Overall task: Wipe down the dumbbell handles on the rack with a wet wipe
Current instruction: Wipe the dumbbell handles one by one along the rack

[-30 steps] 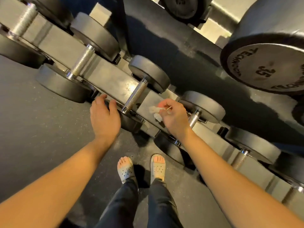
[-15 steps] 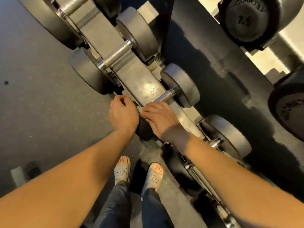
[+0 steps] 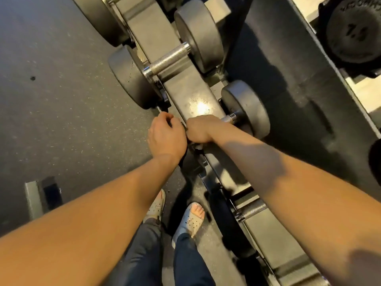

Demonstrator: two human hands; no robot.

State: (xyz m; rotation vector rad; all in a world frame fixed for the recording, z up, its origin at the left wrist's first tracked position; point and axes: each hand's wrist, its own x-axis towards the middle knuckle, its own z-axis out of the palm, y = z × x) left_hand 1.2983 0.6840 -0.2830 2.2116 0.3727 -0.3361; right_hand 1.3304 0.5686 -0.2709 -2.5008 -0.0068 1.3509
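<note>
**A:** What lies furthest left?

**B:** Dark speckled floor (image 3: 61,100), with a small grey block (image 3: 33,199) on it, low down

**A:** And the left hand?

**B:** The left hand (image 3: 166,137) sits knuckles up at the near edge of the rack (image 3: 185,96), with its fingers curled under. A dark dumbbell head shows just below the wrist. I cannot tell whether the fingers grip it

**A:** What is around it?

**B:** Further up the rack, a neighbouring dumbbell (image 3: 169,58) lies across the rail with its knurled bar bare. Below the hands, two feet in sandals (image 3: 191,215) stand on the floor

**A:** The right hand?

**B:** The right hand (image 3: 201,129) is just beside the left, with its fingers wrapped round the dumbbell handle (image 3: 228,118). Only a short knurled stub shows past the knuckles, running into the far head (image 3: 247,108)

**A:** The wet wipe?

**B:** Out of sight. Whatever lies under the palm is covered

**A:** Far right?

**B:** On the upper tier, a dumbbell marked 7.5 (image 3: 354,32)
</note>
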